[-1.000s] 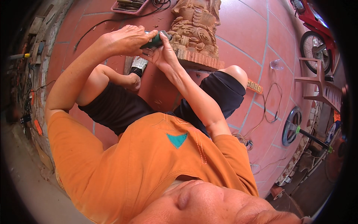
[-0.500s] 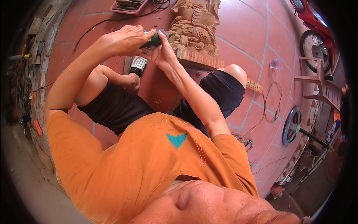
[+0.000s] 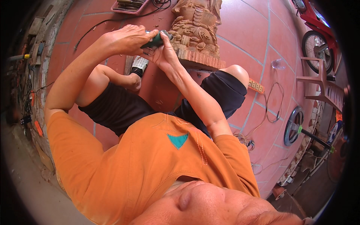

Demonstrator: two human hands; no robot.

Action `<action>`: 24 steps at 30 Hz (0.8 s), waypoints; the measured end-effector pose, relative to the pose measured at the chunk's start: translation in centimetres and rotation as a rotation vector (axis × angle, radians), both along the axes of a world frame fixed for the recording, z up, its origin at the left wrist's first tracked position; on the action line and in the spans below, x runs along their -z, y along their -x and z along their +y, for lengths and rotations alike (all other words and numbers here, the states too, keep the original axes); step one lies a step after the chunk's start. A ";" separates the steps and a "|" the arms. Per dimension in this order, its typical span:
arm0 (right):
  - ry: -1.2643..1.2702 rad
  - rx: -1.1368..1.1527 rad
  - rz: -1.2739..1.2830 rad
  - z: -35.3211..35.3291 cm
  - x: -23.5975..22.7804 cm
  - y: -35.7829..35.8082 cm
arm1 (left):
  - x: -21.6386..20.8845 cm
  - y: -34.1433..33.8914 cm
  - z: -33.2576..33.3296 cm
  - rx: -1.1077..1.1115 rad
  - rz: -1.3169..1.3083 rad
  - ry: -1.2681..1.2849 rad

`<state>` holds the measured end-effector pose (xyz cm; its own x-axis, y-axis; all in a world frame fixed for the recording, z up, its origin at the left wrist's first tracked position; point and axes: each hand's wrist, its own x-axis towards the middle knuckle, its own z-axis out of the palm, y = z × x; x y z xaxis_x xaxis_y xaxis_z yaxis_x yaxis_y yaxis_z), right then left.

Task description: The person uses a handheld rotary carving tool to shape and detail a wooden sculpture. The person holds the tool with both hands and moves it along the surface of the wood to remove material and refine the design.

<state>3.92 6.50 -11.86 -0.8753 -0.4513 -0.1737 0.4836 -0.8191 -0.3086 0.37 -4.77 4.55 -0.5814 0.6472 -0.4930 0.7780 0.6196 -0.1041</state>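
A carved wooden sculpture (image 3: 197, 28) stands on the floor ahead of me, its detailed surface facing my hands. Just left of it, both my hands hold a green hand-held power tool (image 3: 153, 43) with a grey head. The head is close against the carving; whether it touches, I cannot tell. My left hand (image 3: 129, 39) wraps the tool's rear from above. Around its front end is my right hand (image 3: 165, 55), palm up, thumb along the tool near its head. The tool's tip is too small to make out.
A pink tray (image 3: 129, 6) of carving tools lies beyond, with a black cable (image 3: 101, 23) nearby. To the right are an orange power strip (image 3: 256, 86), a clear plastic cup (image 3: 278, 64), a plastic chair (image 3: 318, 80), a motorbike (image 3: 318, 41) and a wheel with a bar (image 3: 293, 125).
The power tool and both hands have shifted very slightly at the carving. Everything else stays as it was.
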 end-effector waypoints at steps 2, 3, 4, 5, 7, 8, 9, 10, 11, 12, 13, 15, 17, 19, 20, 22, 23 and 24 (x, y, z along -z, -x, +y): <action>-0.003 0.006 0.001 0.0 -0.1 -0.1 | 0.1 0.0 -0.1 0.004 0.004 -0.015; -0.002 0.008 -0.002 0.0 -0.2 -0.1 | 0.2 0.0 -0.1 0.002 0.003 -0.020; -0.001 0.010 -0.005 0.0 -0.2 -0.1 | 0.2 0.0 -0.2 0.000 0.001 -0.025; 0.000 0.013 -0.008 0.0 -0.2 -0.1 | 0.3 0.1 -0.2 -0.002 -0.001 -0.031; 0.029 0.008 -0.016 0.1 0.0 -0.1 | 0.4 0.1 -0.1 -0.003 -0.017 -0.030; 0.044 0.007 -0.021 0.1 0.2 -0.1 | 0.4 0.2 -0.1 -0.003 -0.025 -0.029; 0.040 0.005 -0.019 0.1 0.2 -0.1 | 0.6 0.3 -0.2 0.002 -0.021 -0.042; 0.036 0.003 -0.017 0.1 0.2 -0.2 | 0.9 0.3 -0.5 0.007 -0.017 -0.054; 0.033 0.002 -0.015 0.1 0.2 -0.3 | 1.0 0.3 -0.6 0.012 -0.014 -0.066; 0.031 0.002 -0.020 0.1 0.1 -0.4 | 1.0 0.3 -0.6 0.012 -0.015 -0.061; 0.030 0.002 -0.026 0.1 -0.1 -0.6 | 1.1 0.3 -0.6 0.012 -0.017 -0.056; 0.036 0.001 -0.036 0.1 -0.1 -0.6 | 1.0 0.2 -0.6 0.018 -0.016 -0.054; 0.050 0.000 -0.046 0.0 0.1 -0.6 | 1.0 0.2 -0.6 0.032 -0.011 -0.061; 0.047 -0.006 -0.057 0.1 -0.1 -0.9 | 0.9 0.2 -0.5 0.033 -0.028 -0.044; 0.046 -0.008 -0.063 0.2 -0.2 -0.9 | 0.9 0.3 -0.5 0.034 -0.037 -0.036; 0.042 -0.012 -0.054 0.2 -0.1 -0.9 | 0.9 0.2 -0.7 0.029 -0.029 -0.051; 0.040 -0.014 -0.049 0.2 -0.1 -0.8 | 0.9 0.2 -0.8 0.026 -0.025 -0.059; 0.038 -0.005 -0.046 0.2 -0.2 -0.8 | 0.8 0.1 -0.7 0.013 -0.026 -0.053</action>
